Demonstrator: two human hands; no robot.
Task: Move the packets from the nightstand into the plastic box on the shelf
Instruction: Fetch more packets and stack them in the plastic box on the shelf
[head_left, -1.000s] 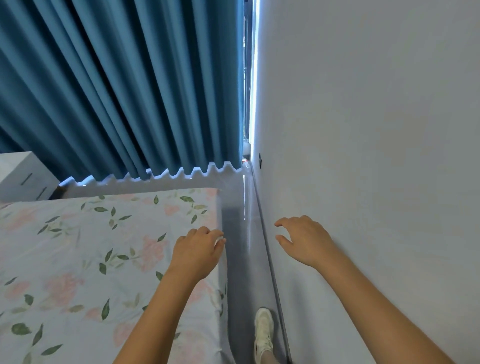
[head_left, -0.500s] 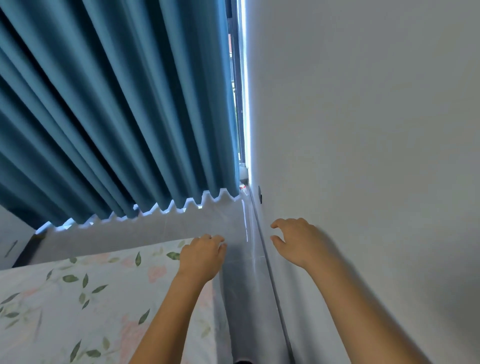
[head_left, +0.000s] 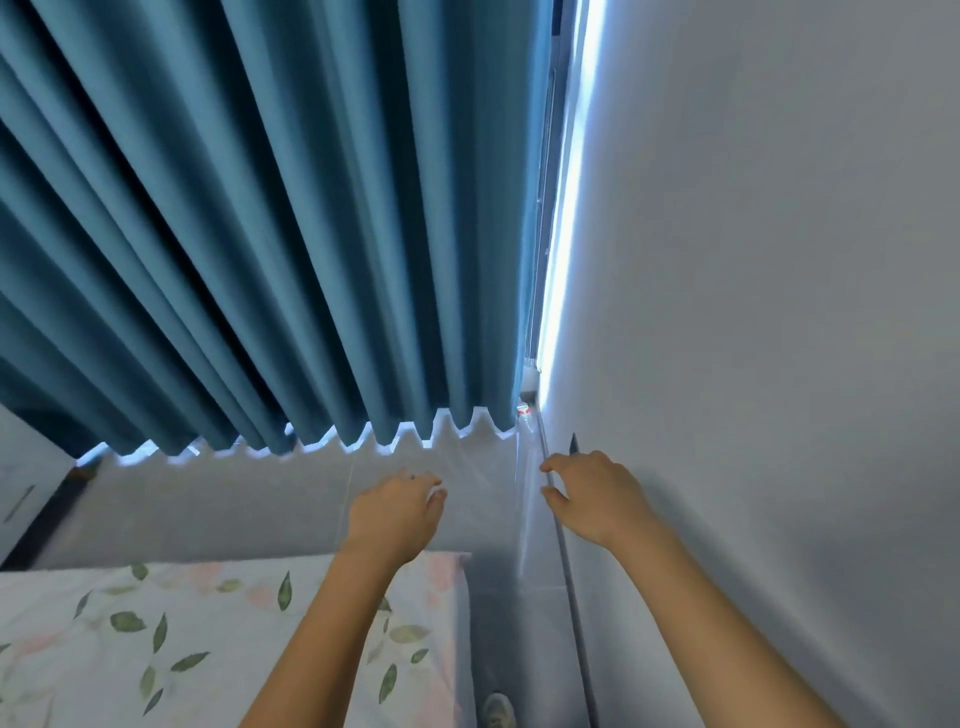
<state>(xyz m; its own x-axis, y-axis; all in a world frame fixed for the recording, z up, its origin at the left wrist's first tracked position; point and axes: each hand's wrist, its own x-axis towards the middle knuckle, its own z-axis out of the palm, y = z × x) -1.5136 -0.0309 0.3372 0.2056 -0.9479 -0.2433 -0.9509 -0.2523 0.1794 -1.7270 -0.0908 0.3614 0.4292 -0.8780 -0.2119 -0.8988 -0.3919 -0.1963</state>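
At 6 o'clock, nearest us, we see a shoe (head_left: 498, 711) on the grey floor (head_left: 498, 597), in the narrow strip between the bed and the wall. From 7 to 8 o'clock lies the bed (head_left: 208, 639), covered in a white sheet with green leaves and pale pink flowers; its corner ends just left of the shoe strip. Our two bare forearms rise from the bottom edge. Left hand (head_left: 397, 512) hangs above the bed's far edge, back of the hand up, fingers curled loosely inward, holding nothing. Right hand (head_left: 597, 496) hangs at about 3 o'clock of the left one, near the wall (head_left: 769, 312), fingers bent in a loose claw, thumb apart, also empty. We cannot tell if it touches the wall. The hands are apart from each other.

Beyond them, grey floor runs to the curtain (head_left: 260, 208), teal, pleated, filling 9 to 12 o'clock, hem just above the floor with daylight under it. At 12 to 1 o'clock a bright slit of window (head_left: 563, 208) shows between curtain and wall. A small bottle with a red cap (head_left: 524, 415) stands in the far corner, blurred. At 9 o'clock a white cabinet edge (head_left: 26, 493) shows; we cannot tell whether it is the nightstand. Packets, box and shelf are out of view.
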